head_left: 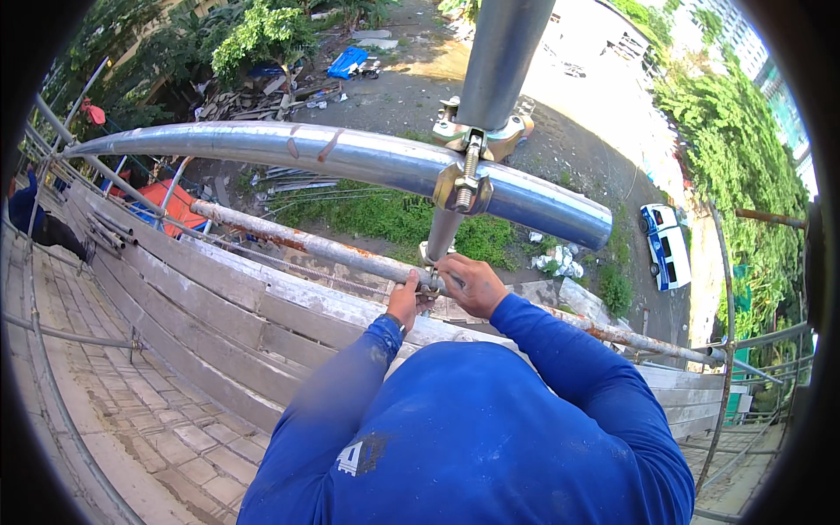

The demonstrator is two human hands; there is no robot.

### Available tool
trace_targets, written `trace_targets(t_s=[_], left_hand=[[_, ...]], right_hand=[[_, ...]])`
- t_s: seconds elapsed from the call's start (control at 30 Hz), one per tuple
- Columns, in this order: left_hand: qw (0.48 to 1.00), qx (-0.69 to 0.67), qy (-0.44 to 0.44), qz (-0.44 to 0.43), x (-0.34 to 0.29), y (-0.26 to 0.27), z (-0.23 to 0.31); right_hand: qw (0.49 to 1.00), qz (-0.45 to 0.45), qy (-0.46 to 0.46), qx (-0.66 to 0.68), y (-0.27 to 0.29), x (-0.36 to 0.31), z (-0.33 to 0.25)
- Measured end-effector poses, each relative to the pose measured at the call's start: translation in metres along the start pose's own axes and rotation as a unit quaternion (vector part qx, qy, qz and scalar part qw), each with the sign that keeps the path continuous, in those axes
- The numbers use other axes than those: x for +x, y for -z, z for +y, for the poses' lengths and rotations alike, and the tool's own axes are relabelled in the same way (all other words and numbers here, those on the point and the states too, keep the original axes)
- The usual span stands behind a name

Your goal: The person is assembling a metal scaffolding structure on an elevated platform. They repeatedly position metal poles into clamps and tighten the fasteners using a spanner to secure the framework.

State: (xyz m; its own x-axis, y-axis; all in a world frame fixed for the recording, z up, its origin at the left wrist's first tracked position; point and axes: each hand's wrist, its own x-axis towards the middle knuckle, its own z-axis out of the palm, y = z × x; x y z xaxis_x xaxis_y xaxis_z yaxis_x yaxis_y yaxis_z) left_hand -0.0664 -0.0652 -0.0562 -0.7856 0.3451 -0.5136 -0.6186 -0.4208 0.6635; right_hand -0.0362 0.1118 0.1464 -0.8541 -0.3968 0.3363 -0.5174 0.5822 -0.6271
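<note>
My left hand [405, 304] is closed at the near side of a scaffold clamp [429, 280], its thumb pointing up along the metal. This clamp sits where a rusty horizontal pipe [306, 239] crosses an upright post [444, 229]. My right hand [475, 287] is curled in against the same joint from the right; its fingertips hide what they pinch. Above both hands, a larger scaffold clamp [466, 179] with a threaded bolt joins a shiny horizontal pipe [376, 157] to the upright. The shiny pipe's cut end points right.
Weathered planks [219, 306] run along the scaffold below my arms, beside a block-paved surface [175, 411]. At far left, a person in dark clothing [52, 219] is on the scaffold. Far below are a van [665, 248], rubble and grass. A thin upright pole [724, 350] stands at right.
</note>
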Motion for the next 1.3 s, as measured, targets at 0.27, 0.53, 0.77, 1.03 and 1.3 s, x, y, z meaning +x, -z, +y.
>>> trace_targets(t_s=[0.27,0.53,0.77,1.03,1.3], left_hand=[[0.999,0.009,0.008,0.051,-0.003,-0.001,0.001],[0.997,0.008,-0.011,0.073,-0.005,-0.008,0.007],[0.998,0.006,-0.003,0.055,-0.004,-0.010,-0.005],[0.998,-0.043,-0.002,0.048,-0.009,-0.010,-0.006],[0.993,0.035,-0.003,0.110,-0.079,-0.019,-0.025]], right_hand=[[0.999,0.007,0.023,-0.038,-0.012,0.022,-0.012],[1.000,-0.005,0.011,-0.002,-0.008,0.042,-0.030],[0.997,-0.046,-0.049,0.024,0.000,0.022,-0.017],[0.915,0.107,-0.249,0.299,0.049,-0.019,0.045],[0.756,0.091,-0.328,0.559,0.058,-0.063,0.072]])
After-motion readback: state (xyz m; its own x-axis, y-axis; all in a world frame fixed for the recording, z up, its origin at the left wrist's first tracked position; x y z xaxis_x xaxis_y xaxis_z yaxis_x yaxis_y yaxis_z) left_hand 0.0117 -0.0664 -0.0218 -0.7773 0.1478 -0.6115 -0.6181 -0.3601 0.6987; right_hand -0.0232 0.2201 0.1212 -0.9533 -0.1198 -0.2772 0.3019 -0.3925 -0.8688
